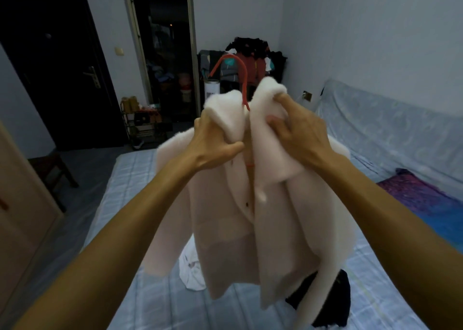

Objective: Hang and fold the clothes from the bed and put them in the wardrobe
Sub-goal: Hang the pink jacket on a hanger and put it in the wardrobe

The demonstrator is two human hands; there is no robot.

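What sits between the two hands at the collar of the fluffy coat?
In the head view, the red hanger rises between the left hand and right hand, through the collar opening of the fluffy cream coat.

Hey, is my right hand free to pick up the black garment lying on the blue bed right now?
Probably not yet: the right hand grips the collar of the fluffy pale pink coat, which hangs partly over the black garment.
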